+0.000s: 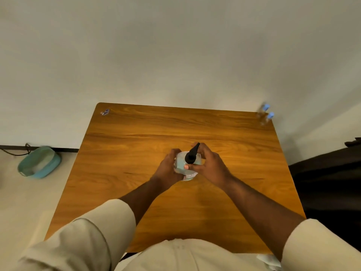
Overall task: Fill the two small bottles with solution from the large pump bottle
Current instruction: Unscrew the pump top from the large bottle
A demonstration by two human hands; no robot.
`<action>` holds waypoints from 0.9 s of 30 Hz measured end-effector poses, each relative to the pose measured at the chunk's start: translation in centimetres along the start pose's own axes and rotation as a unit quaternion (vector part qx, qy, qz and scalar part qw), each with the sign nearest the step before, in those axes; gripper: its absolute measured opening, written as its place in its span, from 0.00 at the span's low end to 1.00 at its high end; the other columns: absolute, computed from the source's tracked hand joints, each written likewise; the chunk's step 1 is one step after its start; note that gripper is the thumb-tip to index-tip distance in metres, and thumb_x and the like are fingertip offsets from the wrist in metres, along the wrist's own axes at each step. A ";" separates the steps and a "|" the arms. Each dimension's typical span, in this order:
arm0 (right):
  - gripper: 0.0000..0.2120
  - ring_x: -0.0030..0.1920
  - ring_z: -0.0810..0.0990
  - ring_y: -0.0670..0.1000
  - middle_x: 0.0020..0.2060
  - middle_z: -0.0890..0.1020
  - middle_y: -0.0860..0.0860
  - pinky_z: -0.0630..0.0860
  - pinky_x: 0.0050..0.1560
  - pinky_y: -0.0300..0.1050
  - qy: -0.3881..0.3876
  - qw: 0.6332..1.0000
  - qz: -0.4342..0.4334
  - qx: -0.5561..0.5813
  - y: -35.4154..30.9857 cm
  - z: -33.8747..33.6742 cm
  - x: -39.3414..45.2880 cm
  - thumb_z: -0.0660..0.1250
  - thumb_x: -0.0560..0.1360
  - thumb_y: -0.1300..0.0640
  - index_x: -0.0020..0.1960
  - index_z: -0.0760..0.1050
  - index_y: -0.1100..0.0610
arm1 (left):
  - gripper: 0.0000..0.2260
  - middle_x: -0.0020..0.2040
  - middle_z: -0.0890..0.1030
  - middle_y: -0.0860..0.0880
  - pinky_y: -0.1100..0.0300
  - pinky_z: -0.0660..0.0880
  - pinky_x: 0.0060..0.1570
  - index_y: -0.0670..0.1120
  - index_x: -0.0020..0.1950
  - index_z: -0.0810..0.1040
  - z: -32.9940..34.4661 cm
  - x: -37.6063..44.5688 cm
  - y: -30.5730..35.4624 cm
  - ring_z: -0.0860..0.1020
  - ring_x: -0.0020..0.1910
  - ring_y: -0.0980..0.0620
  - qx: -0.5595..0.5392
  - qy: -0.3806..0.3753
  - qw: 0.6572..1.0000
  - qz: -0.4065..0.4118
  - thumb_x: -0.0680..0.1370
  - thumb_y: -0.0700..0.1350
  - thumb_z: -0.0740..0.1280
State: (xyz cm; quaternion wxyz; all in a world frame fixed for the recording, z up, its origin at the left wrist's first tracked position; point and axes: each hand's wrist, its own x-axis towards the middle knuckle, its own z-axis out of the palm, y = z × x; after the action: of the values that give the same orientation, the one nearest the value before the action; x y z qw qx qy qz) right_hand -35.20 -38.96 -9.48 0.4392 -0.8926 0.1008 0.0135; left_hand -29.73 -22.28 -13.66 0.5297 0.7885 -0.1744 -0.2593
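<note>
Pump bottle stands mid-tabletop, black pump head pointing away from the person; left hand curls round its side in a closed grip, right hand grips at the pump, thumb on the near side. Two small bottles with blue caps stand upright, side by side, at the far right corner, well apart from the hands. Teal basin on the floor to the left.

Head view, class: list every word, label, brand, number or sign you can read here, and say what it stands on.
No text can be read.
Large pump bottle: label with reddish print, too blurred and mostly hidden by the hands.
Sticker at the table's far left corner: too small.
Two small bottles: blurred, no print visible.
</note>
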 end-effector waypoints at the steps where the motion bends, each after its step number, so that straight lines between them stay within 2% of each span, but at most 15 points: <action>1: 0.29 0.53 0.77 0.43 0.54 0.79 0.42 0.77 0.46 0.37 -0.002 1.000 0.004 -0.001 0.2 0.2 -0.2 0.77 0.61 0.41 0.57 0.67 0.38 | 0.37 0.64 0.71 0.46 0.52 0.81 0.50 0.49 0.67 0.64 -0.1 -0.2 -0.1 0.75 0.61 0.47 -0.002 -0.002 1.000 0.002 0.64 0.34 0.79; 3: 0.26 0.54 0.77 0.41 0.52 0.79 0.38 0.73 0.45 0.31 -0.003 1.000 -0.003 0.004 0.3 0.6 -0.6 0.77 0.62 0.42 0.54 0.66 0.34 | 0.40 0.66 0.69 0.51 0.66 0.78 0.48 0.51 0.69 0.63 -0.4 -0.6 -0.1 0.72 0.63 0.54 -0.006 -0.005 1.000 0.001 0.64 0.38 0.80; 5: 0.23 0.52 0.76 0.39 0.49 0.78 0.37 0.72 0.45 0.32 0.011 1.000 -0.019 0.016 0.0 1.0 -0.8 0.76 0.62 0.42 0.51 0.68 0.34 | 0.38 0.64 0.73 0.53 0.72 0.74 0.44 0.53 0.69 0.66 -0.6 -0.6 0.1 0.73 0.62 0.56 0.008 -0.010 1.000 -0.002 0.64 0.41 0.80; 6: 0.22 0.51 0.76 0.41 0.48 0.77 0.38 0.72 0.46 0.34 0.028 0.999 -0.032 0.020 -0.1 1.2 -0.8 0.76 0.62 0.42 0.50 0.69 0.37 | 0.37 0.63 0.75 0.53 0.71 0.73 0.45 0.53 0.69 0.67 -0.6 -0.5 0.2 0.74 0.61 0.54 0.016 -0.010 1.000 -0.004 0.65 0.42 0.80; 9: 0.18 0.49 0.74 0.47 0.44 0.75 0.44 0.70 0.45 0.39 0.086 0.994 -0.067 0.004 -0.7 1.7 -0.5 0.78 0.63 0.48 0.48 0.75 0.48 | 0.36 0.64 0.76 0.50 0.58 0.76 0.53 0.50 0.70 0.70 -0.9 -0.2 0.5 0.74 0.64 0.51 0.015 -0.013 1.000 -0.012 0.64 0.40 0.80; 12: 0.16 0.46 0.75 0.49 0.43 0.77 0.48 0.73 0.44 0.41 0.091 0.994 -0.058 -0.002 -1.3 1.6 -0.2 0.79 0.63 0.55 0.47 0.78 0.55 | 0.39 0.66 0.76 0.50 0.49 0.75 0.62 0.48 0.71 0.70 -1.4 -0.2 0.6 0.72 0.67 0.50 0.009 -0.015 1.000 -0.026 0.63 0.39 0.81; 16: 0.15 0.46 0.77 0.48 0.43 0.79 0.50 0.69 0.44 0.28 0.043 0.996 -0.071 0.012 -1.6 0.6 0.3 0.78 0.64 0.61 0.50 0.81 0.59 | 0.41 0.65 0.76 0.53 0.47 0.74 0.63 0.49 0.72 0.69 -1.9 0.2 1.1 0.72 0.67 0.50 0.006 -0.029 0.999 -0.045 0.62 0.37 0.81; 18: 0.16 0.49 0.78 0.47 0.47 0.81 0.50 0.72 0.49 0.33 -0.012 0.998 -0.058 0.024 -1.6 -0.5 0.7 0.76 0.66 0.62 0.53 0.81 0.58 | 0.42 0.66 0.76 0.52 0.47 0.75 0.62 0.50 0.73 0.68 -2.0 0.5 1.5 0.73 0.66 0.49 0.012 -0.041 0.998 -0.054 0.62 0.36 0.81; 20: 0.18 0.49 0.78 0.41 0.49 0.80 0.45 0.73 0.50 0.35 -0.062 0.996 -0.053 0.036 -1.5 -1.3 0.9 0.75 0.67 0.62 0.56 0.79 0.55 | 0.42 0.67 0.76 0.51 0.46 0.75 0.62 0.51 0.73 0.69 -2.0 0.7 1.5 0.74 0.66 0.48 0.016 -0.043 0.997 -0.058 0.62 0.36 0.81; 21: 0.22 0.50 0.78 0.40 0.52 0.79 0.42 0.74 0.49 0.34 -0.070 0.995 -0.050 0.044 -1.4 -1.5 0.9 0.75 0.67 0.63 0.60 0.77 0.51 | 0.42 0.67 0.76 0.51 0.45 0.75 0.62 0.51 0.72 0.69 -1.9 0.7 1.4 0.74 0.66 0.48 0.017 -0.040 0.997 -0.060 0.61 0.37 0.81; 23: 0.33 0.50 0.78 0.43 0.56 0.74 0.43 0.77 0.45 0.34 -0.048 0.995 -0.028 0.078 -1.3 -1.6 0.7 0.77 0.65 0.62 0.66 0.70 0.44 | 0.42 0.67 0.77 0.52 0.44 0.76 0.61 0.52 0.72 0.69 -1.8 0.5 1.2 0.75 0.65 0.49 0.025 -0.030 0.997 -0.063 0.61 0.38 0.81; 25: 0.35 0.50 0.77 0.46 0.54 0.72 0.47 0.78 0.45 0.36 -0.023 0.994 -0.024 0.108 -1.2 -1.4 0.2 0.80 0.61 0.58 0.62 0.69 0.40 | 0.42 0.67 0.76 0.52 0.44 0.77 0.59 0.53 0.72 0.69 -1.6 0.4 1.2 0.75 0.64 0.49 0.046 -0.019 0.997 -0.059 0.61 0.41 0.82; 27: 0.32 0.51 0.76 0.47 0.50 0.73 0.49 0.77 0.48 0.37 -0.014 0.994 -0.040 0.101 -1.0 -0.8 -0.2 0.82 0.58 0.53 0.55 0.69 0.40 | 0.40 0.67 0.76 0.52 0.45 0.77 0.60 0.53 0.71 0.69 -1.6 0.3 1.3 0.76 0.64 0.49 0.066 -0.012 0.997 -0.050 0.62 0.43 0.81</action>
State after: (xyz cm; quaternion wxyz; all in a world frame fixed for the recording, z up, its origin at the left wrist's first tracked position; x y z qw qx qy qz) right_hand -35.29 -38.91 -8.21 0.5290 -0.8465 0.0597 -0.0015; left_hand -28.56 -21.76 -12.05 0.4612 0.8262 -0.1576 -0.2825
